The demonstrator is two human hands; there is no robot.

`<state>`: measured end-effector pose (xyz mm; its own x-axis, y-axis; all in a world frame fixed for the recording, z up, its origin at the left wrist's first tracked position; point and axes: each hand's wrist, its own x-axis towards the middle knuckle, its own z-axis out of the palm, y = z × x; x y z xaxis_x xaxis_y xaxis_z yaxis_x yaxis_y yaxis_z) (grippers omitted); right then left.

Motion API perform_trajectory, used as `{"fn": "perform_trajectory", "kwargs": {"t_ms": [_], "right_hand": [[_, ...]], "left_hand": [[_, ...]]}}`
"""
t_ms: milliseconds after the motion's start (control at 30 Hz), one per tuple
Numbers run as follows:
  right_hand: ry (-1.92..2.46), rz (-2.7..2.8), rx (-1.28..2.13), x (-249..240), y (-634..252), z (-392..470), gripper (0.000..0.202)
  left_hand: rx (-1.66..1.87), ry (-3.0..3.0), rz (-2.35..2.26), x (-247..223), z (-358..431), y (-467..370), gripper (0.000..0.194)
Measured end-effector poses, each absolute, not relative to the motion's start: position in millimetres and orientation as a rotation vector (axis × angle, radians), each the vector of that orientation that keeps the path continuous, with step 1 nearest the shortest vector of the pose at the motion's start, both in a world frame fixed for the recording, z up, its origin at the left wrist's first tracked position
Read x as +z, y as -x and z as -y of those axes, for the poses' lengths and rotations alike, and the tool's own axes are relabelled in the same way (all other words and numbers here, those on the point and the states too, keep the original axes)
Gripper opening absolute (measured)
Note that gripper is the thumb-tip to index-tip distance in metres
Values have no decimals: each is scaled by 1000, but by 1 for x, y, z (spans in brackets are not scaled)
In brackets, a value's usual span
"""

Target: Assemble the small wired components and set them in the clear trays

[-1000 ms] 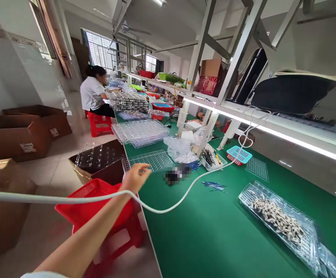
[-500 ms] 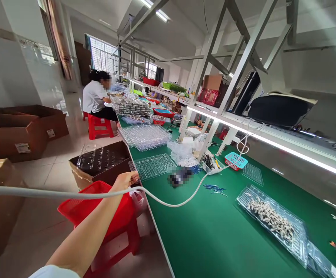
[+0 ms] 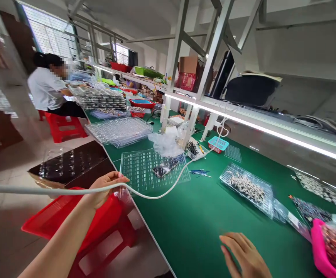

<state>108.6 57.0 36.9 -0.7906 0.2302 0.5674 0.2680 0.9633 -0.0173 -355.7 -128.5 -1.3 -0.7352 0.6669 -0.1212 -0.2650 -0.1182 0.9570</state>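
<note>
The left hand (image 3: 104, 180) pinches the clear tray (image 3: 139, 166) at its left edge; nearer, right of the tray, the right hand (image 3: 245, 255) keeps thumb and fingers apart.

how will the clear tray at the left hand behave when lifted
The clear tray is probably light, since it looks like thin see-through plastic. It may flex if held by one edge, though its moulded rows likely add stiffness.

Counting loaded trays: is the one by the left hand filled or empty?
Pockets look empty: green bench shows through the clear tray. Cannot tell whether the phone lies on or under it.
</note>
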Motion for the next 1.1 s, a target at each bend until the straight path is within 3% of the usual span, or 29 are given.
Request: {"fn": "perform_trajectory", "kwargs": {"t_ms": [200,367,600,833,1100], "right_hand": [[281,2512,-218,67,-63,-7,17],[375,2583,-367,37,-72,-14,10],[393,2667,-244,4,-84,-25,15],[424,2704,25,-8,-75,-39,18],[389,2792,2,-25,-51,-47,19]], "left_hand": [[1522,-709,-1302,12,95,270,34],[1334,-695,-1273,13,67,234,39],[1142,-717,-1298,-3,55,232,40],[1102,-756,-1245,-18,68,247,32],[1187,-796,-1320,-16,84,249,45]]}}
